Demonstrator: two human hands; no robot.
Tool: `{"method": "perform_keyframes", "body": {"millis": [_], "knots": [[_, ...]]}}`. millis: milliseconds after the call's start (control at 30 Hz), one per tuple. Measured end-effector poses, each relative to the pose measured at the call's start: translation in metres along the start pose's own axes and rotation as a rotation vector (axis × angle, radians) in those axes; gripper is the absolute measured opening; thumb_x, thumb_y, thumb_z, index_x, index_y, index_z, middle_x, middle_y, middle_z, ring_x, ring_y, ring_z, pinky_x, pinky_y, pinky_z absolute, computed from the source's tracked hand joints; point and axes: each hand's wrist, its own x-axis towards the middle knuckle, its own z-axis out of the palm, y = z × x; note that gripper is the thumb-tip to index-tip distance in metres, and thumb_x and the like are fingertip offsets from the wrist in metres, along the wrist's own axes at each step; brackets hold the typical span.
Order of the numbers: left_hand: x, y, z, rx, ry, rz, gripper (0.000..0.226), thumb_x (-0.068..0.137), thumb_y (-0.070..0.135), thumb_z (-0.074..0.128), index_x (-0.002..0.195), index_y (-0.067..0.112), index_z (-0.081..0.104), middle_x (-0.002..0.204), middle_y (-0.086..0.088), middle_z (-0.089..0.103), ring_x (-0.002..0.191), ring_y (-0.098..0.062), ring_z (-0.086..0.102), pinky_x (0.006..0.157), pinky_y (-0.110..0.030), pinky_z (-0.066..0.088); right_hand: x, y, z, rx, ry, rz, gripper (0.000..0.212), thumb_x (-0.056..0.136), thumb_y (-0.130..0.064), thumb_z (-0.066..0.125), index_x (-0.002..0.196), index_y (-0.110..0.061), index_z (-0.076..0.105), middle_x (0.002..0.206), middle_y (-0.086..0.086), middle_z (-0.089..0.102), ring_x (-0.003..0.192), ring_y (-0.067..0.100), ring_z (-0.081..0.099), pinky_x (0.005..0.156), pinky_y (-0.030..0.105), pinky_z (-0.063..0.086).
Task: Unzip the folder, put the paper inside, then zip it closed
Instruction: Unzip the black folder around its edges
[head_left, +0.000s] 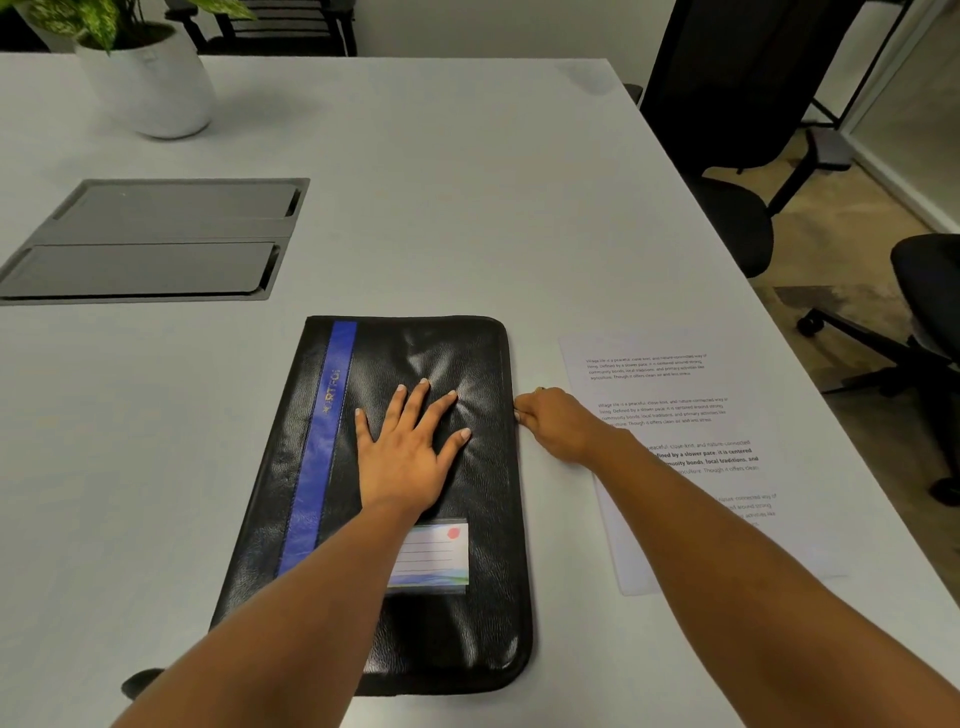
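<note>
The zip folder (467, 623) is held down by the flat, released left grip (410, 457); its right edge, probably at the zipper, is pinched by the right grip (556, 423).

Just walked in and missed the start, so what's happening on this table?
A person presses their left hand flat on a black leather folder with a blue stripe, lying closed on the white table. Their right hand pinches the folder's right edge, apparently at the zip. The printed white paper sheet lies beside the folder on the right, not yet inside.
</note>
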Motion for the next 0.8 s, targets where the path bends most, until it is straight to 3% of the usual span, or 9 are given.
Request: {"method": "perform_keyframes", "body": {"millis": [167,300,433,500,567,633,700,800], "knots": [[0.001,0.000,0.000,-0.005,-0.001,0.004,0.075,0.072,0.071,-0.006,0.141,0.050,0.016,0.157,0.014,0.010,0.146,-0.011,0.003,0.115,-0.053,-0.001,-0.003,0.001,0.002,0.008,-0.007,0.003,0.025,0.097,-0.013,0.040,0.077,-0.002,0.049,0.092,0.029,0.060,0.077,0.030,0.050,0.067,0.028,0.031],[0.000,0.000,0.000,-0.010,-0.006,0.003,0.071,0.075,0.071,-0.003,0.141,0.050,0.015,0.157,0.014,0.010,0.146,-0.011,0.003,0.115,-0.053,-0.002,-0.007,-0.001,0.002,0.022,0.004,0.002,0.026,0.097,-0.013,0.039,0.076,-0.005,0.052,0.094,0.029,0.061,0.080,0.030,0.048,0.066,0.026,0.025],[0.001,0.000,0.000,0.000,-0.009,0.005,0.064,0.081,0.071,0.003,0.141,0.050,0.015,0.157,0.014,0.010,0.146,-0.010,0.003,0.115,-0.053,-0.002,-0.009,-0.002,0.002,0.007,0.015,-0.030,0.037,0.097,-0.013,0.039,0.061,-0.020,0.035,0.092,0.028,0.061,0.076,0.018,0.041,0.060,0.024,0.019],[0.001,0.000,-0.001,-0.009,-0.013,0.002,0.056,0.088,0.066,0.015,0.141,0.049,0.016,0.157,0.014,0.009,0.146,-0.010,0.002,0.115,-0.053,-0.002,-0.011,-0.002,0.002,0.042,0.016,-0.015,0.030,0.097,-0.012,0.039,0.068,-0.016,0.044,0.092,0.027,0.062,0.075,0.019,0.042,0.057,0.025,0.019],[0.001,0.000,-0.001,-0.012,-0.013,0.006,0.056,0.088,0.066,0.015,0.141,0.049,0.016,0.157,0.014,0.009,0.146,-0.010,0.002,0.115,-0.053,-0.002,-0.012,-0.003,0.002,0.073,0.019,-0.003,0.024,0.097,-0.012,0.039,0.080,-0.007,0.056,0.092,0.026,0.062,0.075,0.018,0.043,0.053,0.023,0.022],[0.000,0.000,0.000,-0.017,-0.003,0.016,0.063,0.083,0.069,0.007,0.141,0.049,0.017,0.157,0.014,0.010,0.146,-0.011,0.003,0.115,-0.054,-0.001,-0.012,-0.003,0.003,0.068,0.029,-0.004,0.031,0.097,-0.012,0.040,0.068,-0.015,0.048,0.087,0.023,0.060,0.074,0.019,0.042,0.052,0.020,0.026],[0.001,-0.001,0.000,-0.018,-0.010,0.017,0.061,0.085,0.068,0.010,0.142,0.048,0.017,0.157,0.013,0.009,0.146,-0.011,0.002,0.115,-0.054,-0.002,-0.012,-0.004,0.007,0.065,0.065,0.013,0.040,0.097,-0.011,0.040,0.059,-0.021,0.035,0.080,0.017,0.052,0.074,0.020,0.042,0.054,0.023,0.022],[0.001,0.000,-0.001,-0.007,-0.021,0.016,0.058,0.087,0.065,0.015,0.142,0.048,0.015,0.157,0.013,0.006,0.146,-0.011,-0.001,0.115,-0.054,-0.005,-0.012,-0.004,0.019,0.085,0.168,0.092,0.032,0.095,-0.010,0.040,0.063,-0.013,0.039,0.076,0.015,0.048,0.073,0.020,0.041,0.061,0.027,0.021]]}}
